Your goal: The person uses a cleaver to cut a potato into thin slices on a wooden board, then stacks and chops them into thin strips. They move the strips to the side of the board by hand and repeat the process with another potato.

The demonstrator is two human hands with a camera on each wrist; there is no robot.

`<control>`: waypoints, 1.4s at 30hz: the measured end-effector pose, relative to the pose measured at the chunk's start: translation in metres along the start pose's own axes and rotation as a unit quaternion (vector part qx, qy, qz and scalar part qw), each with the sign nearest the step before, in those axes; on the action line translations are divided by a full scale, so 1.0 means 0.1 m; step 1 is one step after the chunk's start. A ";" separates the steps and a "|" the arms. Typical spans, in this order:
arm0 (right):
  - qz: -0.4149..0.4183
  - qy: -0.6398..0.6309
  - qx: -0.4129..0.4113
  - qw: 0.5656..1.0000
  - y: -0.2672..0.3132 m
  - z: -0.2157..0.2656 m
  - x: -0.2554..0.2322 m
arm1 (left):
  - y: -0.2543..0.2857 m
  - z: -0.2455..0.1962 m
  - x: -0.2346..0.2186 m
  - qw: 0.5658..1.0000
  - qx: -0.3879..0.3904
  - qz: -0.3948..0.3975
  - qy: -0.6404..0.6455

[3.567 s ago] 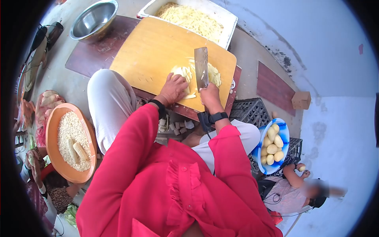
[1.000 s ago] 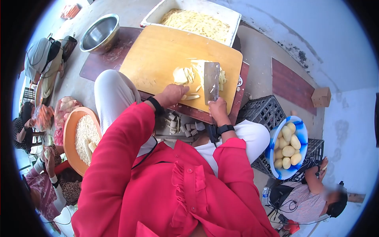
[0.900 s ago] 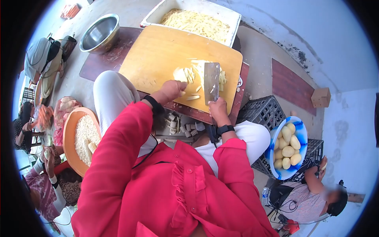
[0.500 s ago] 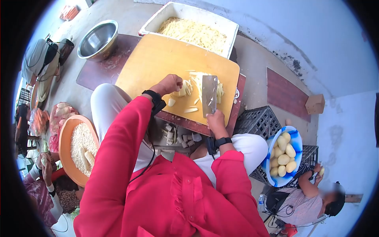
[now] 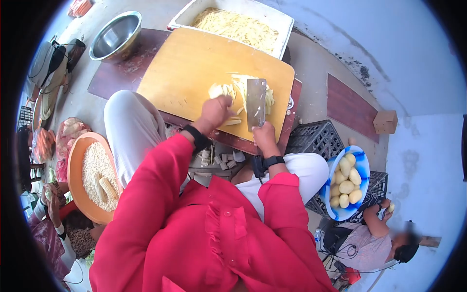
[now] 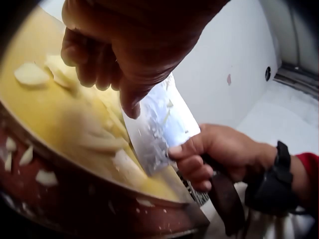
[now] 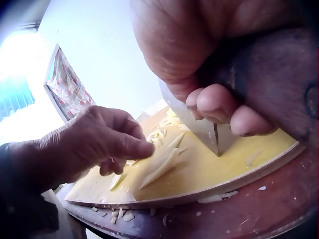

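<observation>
The left hand (image 5: 215, 113) hovers over the near edge of the yellow board (image 5: 180, 73), fingers curled, with nothing visible in them. In the right wrist view this hand (image 7: 99, 144) has its thumb close to its index finger. The right hand (image 5: 265, 136) grips the dark handle of a cleaver (image 5: 255, 103); its broad blade stands on the board, edge down in the right wrist view. Pale slices (image 5: 223, 90) lie left of the blade, and cut strips (image 5: 242, 83) lie beside and beyond it. The left wrist view shows the right hand's fingers (image 6: 194, 167) curled at the handle.
Beyond the board stands a white box (image 5: 284, 41) of pale strips. A metal bowl (image 5: 114, 39) is at upper left, an orange basin (image 5: 78, 197) of kernels at left. At right, a blue-and-white bowl (image 5: 364, 160) holds peeled potatoes near a black crate (image 5: 316, 136) and a seated person (image 5: 365, 241).
Since half a second ago, the left hand has moved from above the slices toward the board's near edge and rightward. The right hand keeps its grip on the cleaver in about the same place.
</observation>
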State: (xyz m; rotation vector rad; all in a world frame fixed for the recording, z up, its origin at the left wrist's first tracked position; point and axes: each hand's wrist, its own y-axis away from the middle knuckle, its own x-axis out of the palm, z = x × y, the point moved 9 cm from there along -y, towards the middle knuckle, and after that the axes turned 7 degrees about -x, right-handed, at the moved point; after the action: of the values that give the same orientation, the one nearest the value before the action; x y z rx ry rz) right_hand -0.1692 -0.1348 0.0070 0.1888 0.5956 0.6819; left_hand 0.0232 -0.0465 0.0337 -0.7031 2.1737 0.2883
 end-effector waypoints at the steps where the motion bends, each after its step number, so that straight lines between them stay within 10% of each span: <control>1: -0.002 0.000 -0.005 1.000 -0.02 -0.03 0.00 | 0.12 -0.10 0.14 0.999 0.020 0.018 -0.017; 13: -0.037 0.077 -0.061 0.994 -0.16 -0.17 0.06 | 0.24 -0.18 0.56 0.989 0.080 0.047 -0.119; 17: -0.028 0.085 -0.074 0.993 -0.06 -0.04 0.07 | 0.21 0.15 0.45 0.996 0.005 -0.002 0.087; 20: 0.026 0.026 -0.022 0.999 0.18 0.24 0.12 | 0.41 0.48 0.43 0.882 -0.302 0.087 0.351; 30: 0.040 0.010 0.056 0.998 0.21 0.02 0.29 | 0.50 0.63 0.45 0.852 -0.325 0.076 0.403; 33: -0.069 0.160 -0.054 0.983 -0.02 -0.05 0.07 | 0.46 0.53 0.56 0.843 -0.317 0.080 0.426; 42: -0.005 0.177 -0.052 0.983 0.42 0.20 0.04 | 0.20 0.39 0.86 0.872 -0.337 0.037 0.354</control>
State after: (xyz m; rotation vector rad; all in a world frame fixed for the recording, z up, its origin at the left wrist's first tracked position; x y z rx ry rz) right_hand -0.1778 -0.0993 0.0361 -0.0357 0.8987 0.7408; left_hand -0.0071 -0.0466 -0.0577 -1.2615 2.8117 0.9945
